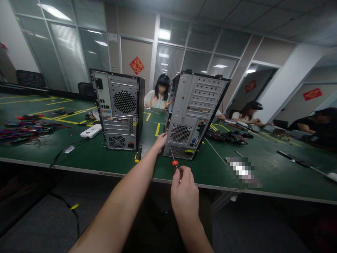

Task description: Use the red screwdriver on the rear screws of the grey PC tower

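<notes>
One screwdriver (175,163), gripped by the right hand (186,192), seemed best squared to the computer (194,116), which hid the left hand's (161,142) grip.

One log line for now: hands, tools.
right hand: holds red-collared screwdriver, tip at lower rear of right tower | left hand: at tower's lower left edge | yellow-black screwdriver: on table

The right computer tower (196,114) has a matt gray metal back; left of it, the second tower (118,112) shows dull metal too. In front of the right tower, the red-collared screwdriver (175,163) has a metal shaft and plastic handle. Beneath that tower, the green tabletop (210,175) looks smooth, low-sheen; behind the tower, glass panes (201,58) are glossy.
</notes>
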Action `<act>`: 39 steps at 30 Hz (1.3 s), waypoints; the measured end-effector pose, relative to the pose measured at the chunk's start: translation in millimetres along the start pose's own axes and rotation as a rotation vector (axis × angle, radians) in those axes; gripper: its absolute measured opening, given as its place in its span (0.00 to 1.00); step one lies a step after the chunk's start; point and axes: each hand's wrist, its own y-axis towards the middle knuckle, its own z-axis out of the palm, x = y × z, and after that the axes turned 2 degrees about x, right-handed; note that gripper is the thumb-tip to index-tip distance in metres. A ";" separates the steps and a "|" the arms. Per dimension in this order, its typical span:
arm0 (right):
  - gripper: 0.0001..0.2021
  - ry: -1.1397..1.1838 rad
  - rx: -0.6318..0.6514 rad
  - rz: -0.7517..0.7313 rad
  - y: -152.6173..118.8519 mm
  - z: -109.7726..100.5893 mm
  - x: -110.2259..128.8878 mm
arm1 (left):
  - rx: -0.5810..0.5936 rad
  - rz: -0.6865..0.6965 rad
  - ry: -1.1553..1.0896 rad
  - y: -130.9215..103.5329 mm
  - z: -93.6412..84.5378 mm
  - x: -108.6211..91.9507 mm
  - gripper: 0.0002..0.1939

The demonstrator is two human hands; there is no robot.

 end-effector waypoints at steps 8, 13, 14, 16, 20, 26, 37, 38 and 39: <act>0.10 0.088 0.040 -0.098 -3.6 -2.2 1.6 | -0.002 0.020 0.014 0.4 2.1 -1.0 0.23; 0.12 0.007 -0.038 -0.089 -3.3 0.8 0.3 | -0.011 0.013 0.010 -2.6 2.4 -4.1 0.23; 0.13 -0.017 -0.056 -0.076 -2.0 0.2 -0.2 | -0.011 0.010 0.003 -3.3 2.7 -5.0 0.22; 0.13 -0.036 -0.062 -0.051 0.7 -2.5 -0.3 | -0.010 -0.004 -0.011 -4.1 3.2 -6.4 0.21; 0.09 0.033 -0.031 -0.058 1.9 -8.1 3.2 | -0.007 -0.035 -0.018 -3.5 3.6 -6.1 0.22; 0.09 0.032 0.006 -0.053 -1.9 -2.0 3.4 | -0.011 -0.010 0.014 -1.1 1.3 -2.0 0.23; 0.08 0.067 0.038 -0.066 -2.5 -2.2 5.9 | -0.015 0.000 -0.007 -0.3 1.5 -1.0 0.22; 0.06 0.067 0.044 -0.066 -2.7 -1.4 5.7 | -0.012 0.007 -0.010 0.2 1.2 -0.1 0.22; 0.05 0.064 0.044 -0.053 -2.7 -0.4 5.0 | -0.011 0.014 -0.013 0.8 0.8 0.8 0.22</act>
